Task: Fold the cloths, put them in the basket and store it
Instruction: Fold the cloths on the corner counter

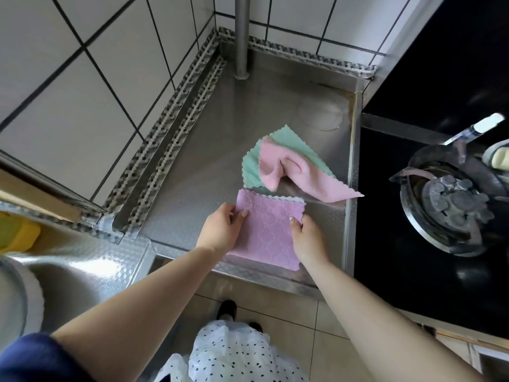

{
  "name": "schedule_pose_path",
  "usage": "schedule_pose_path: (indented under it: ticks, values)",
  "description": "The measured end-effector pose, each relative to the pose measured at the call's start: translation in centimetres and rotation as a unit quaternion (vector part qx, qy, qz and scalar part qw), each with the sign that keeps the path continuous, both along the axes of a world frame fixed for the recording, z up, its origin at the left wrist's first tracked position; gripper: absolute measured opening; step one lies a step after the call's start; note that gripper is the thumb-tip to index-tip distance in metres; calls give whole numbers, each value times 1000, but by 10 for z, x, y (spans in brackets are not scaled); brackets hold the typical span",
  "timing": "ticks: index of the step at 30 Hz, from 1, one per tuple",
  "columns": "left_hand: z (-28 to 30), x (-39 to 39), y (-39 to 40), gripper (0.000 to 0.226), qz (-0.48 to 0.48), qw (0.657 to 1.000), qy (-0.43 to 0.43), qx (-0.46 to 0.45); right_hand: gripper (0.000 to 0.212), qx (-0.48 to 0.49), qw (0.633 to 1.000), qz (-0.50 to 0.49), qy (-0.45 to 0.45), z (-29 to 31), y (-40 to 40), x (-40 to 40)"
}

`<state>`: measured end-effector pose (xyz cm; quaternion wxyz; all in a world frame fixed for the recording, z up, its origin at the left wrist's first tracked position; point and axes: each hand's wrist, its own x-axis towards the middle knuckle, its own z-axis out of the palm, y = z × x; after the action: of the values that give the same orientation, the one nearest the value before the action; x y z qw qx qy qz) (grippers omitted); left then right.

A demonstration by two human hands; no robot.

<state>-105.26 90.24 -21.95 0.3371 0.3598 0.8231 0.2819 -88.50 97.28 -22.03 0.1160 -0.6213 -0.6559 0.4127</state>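
Observation:
A lilac cloth (268,230) lies folded on the steel counter (198,166) near its front edge. My left hand (220,230) pinches the cloth's left edge, thumb on top. My right hand (305,238) pinches its right edge the same way. Just behind it a crumpled pink cloth (297,175) lies over a flat green cloth (281,139); the pink one's corner hangs past the counter's right rim. No basket is in view.
A steel pipe (242,37) rises at the back of the counter by the tiled wall. A black gas hob with a burner (451,210) lies to the right. A sink (63,279) and a yellow object (16,232) sit at the left.

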Motion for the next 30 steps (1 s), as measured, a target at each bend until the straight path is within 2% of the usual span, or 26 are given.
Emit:
schedule_pose_path:
  ticks: [5, 9, 10, 12, 14, 16, 18, 21, 23, 27, 30]
  values:
    - [-1, -2, 7, 27, 0, 999, -19, -29, 25, -23, 1000, -16, -9, -6, 4, -3]
    - [7, -5, -1, 40, 46, 997, -64, 1, 17, -32, 998, -56, 17, 7, 8, 6]
    - [8, -6, -8, 41, 32, 999, -21, 33, 14, -14, 998, -63, 13, 13, 7, 12]
    - [9, -5, -21, 41, -56, 983, 129, 122, 26, 76, 996, -50, -9, 20, -3, 19]
    - [4, 4, -24, 43, -173, 935, 250, 185, 38, 198, 980, 26, -19, 18, -16, 14]
    - [-3, 17, -18, 47, -260, 896, 313, 177, 46, 270, 950, 141, -74, 4, -29, -1]
    - [-12, 25, -11, 50, -307, 879, 339, 135, 50, 265, 930, 205, -152, -8, -34, -14]
    - [-25, 21, -8, 53, -331, 873, 352, 72, 54, 226, 916, 240, -230, -19, -33, -15]
    - [-30, 14, -8, 55, -334, 869, 361, 61, 57, 226, 904, 255, -259, -24, -30, -5]
    - [-30, 8, -5, 57, -343, 864, 365, 57, 59, 210, 905, 261, -262, -23, -27, 5]
    - [-25, 7, -4, 59, -337, 877, 337, 62, 56, 223, 923, 240, -202, -17, -24, 5]
